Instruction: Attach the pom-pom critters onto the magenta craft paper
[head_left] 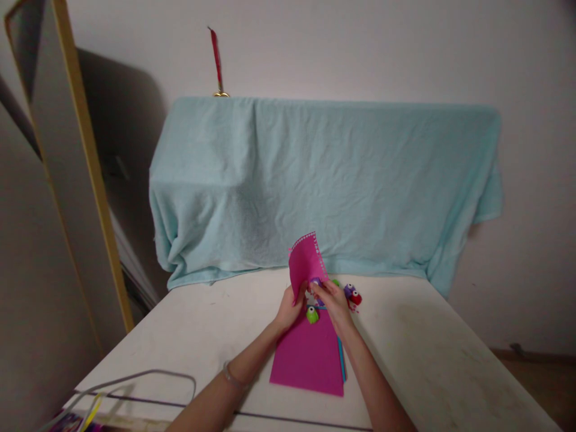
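Observation:
My left hand point(291, 307) is closed on a magenta sheet of paper point(306, 261), which stands up and curves. Small punched holes run along its top and right edges. My right hand point(335, 302) closes around a small purple paper punch point(316, 281) at the sheet's lower right; my fingers partly hide it. A green punch point(312, 314) with a big white eye stands between my wrists. Under it lies a flat magenta sheet point(308, 366), with a blue edge point(341, 360) showing at its right.
Right of my right hand sit another purple punch point(350, 290) and a red punch point(356, 297), with pink paper scraps close by. A light blue towel point(324, 186) hangs behind the white table point(405, 348). A grey metal loop point(155, 371) is at the front left.

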`<state>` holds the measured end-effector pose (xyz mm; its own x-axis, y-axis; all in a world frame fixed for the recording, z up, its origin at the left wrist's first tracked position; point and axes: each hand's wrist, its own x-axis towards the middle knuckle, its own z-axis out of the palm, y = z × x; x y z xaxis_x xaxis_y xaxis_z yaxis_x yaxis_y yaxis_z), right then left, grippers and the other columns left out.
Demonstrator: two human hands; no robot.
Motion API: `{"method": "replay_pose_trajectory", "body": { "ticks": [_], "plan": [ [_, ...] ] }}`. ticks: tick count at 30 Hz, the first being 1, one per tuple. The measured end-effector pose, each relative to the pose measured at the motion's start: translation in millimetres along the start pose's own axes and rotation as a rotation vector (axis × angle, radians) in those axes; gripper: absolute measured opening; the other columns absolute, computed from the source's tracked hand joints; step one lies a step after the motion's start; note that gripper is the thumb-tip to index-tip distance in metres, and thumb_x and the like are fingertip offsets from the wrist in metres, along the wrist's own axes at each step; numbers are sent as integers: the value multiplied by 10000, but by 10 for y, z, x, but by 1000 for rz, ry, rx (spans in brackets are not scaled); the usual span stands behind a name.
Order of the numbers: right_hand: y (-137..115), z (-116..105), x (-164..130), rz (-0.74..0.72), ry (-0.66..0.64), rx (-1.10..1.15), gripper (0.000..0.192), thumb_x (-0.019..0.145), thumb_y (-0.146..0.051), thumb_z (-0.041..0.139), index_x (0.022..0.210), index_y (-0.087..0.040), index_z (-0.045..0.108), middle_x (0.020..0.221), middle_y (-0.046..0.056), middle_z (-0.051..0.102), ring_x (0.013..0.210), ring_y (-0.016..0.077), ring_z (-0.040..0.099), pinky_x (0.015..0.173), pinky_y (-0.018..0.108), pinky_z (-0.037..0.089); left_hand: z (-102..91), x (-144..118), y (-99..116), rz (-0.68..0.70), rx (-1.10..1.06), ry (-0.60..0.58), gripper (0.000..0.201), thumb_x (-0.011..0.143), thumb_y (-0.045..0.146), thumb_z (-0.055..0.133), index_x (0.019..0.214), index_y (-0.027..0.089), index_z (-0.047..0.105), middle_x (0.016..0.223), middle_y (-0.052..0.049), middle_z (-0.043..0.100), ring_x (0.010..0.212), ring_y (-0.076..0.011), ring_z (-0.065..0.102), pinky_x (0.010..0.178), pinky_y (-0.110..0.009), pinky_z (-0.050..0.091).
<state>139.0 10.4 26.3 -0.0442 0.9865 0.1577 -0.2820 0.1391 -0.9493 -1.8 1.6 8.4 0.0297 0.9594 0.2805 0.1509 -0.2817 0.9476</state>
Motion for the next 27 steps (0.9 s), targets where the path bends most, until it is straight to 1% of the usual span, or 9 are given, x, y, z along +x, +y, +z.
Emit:
{"method": "replay_pose_trajectory", "body": {
  "ticks": [6, 9, 13, 17, 22, 27],
  "plan": [
    [19, 7, 2, -8, -23, 19, 380, 694, -459, 853, 935, -180, 765, 846, 50, 736, 736, 176, 626, 676, 296, 494, -18, 11, -46, 32, 42, -17, 507, 972, 595, 381, 756, 180, 574, 553, 9, 549, 521, -143, 513, 562, -256, 420],
    [10, 16, 1, 4, -16, 40, 399, 661, -459, 874, 923, -178, 765, 843, 50, 739, 727, 173, 634, 664, 286, 498, -24, 12, -54, 51, 62, -18, 485, 971, 575, 396, 762, 178, 579, 566, 6, 558, 536, -143, 518, 580, -255, 424],
    [9, 14, 6, 12, 2, 47, 418, 617, -461, 895, 899, -180, 767, 838, 50, 740, 727, 184, 645, 650, 288, 507, -16, 1, -23, 24, 39, -20, 499, 973, 593, 387, 756, 181, 568, 552, 13, 544, 519, -139, 510, 565, -250, 412],
    [27, -3, 13, 16, 3, 42, 422, 641, -472, 880, 920, -175, 767, 846, 56, 737, 685, 168, 618, 619, 283, 490, -6, -12, 17, -7, 10, -18, 520, 973, 618, 376, 753, 183, 558, 545, 13, 539, 508, -138, 511, 547, -248, 403],
    [20, -3, 10, 28, 11, 50, 451, 623, -493, 883, 917, -172, 767, 824, 54, 729, 673, 169, 607, 601, 281, 478, -7, -13, 50, 2, 8, -23, 523, 970, 627, 377, 755, 185, 556, 552, 11, 544, 509, -138, 510, 545, -250, 407],
    [-27, 17, -20, 36, 9, 63, 427, 638, -487, 875, 898, -169, 759, 811, 46, 724, 652, 150, 595, 601, 270, 462, -9, -13, 57, 0, 18, -21, 516, 972, 613, 383, 745, 185, 560, 534, 15, 538, 500, -137, 509, 543, -248, 409]
  ]
}}
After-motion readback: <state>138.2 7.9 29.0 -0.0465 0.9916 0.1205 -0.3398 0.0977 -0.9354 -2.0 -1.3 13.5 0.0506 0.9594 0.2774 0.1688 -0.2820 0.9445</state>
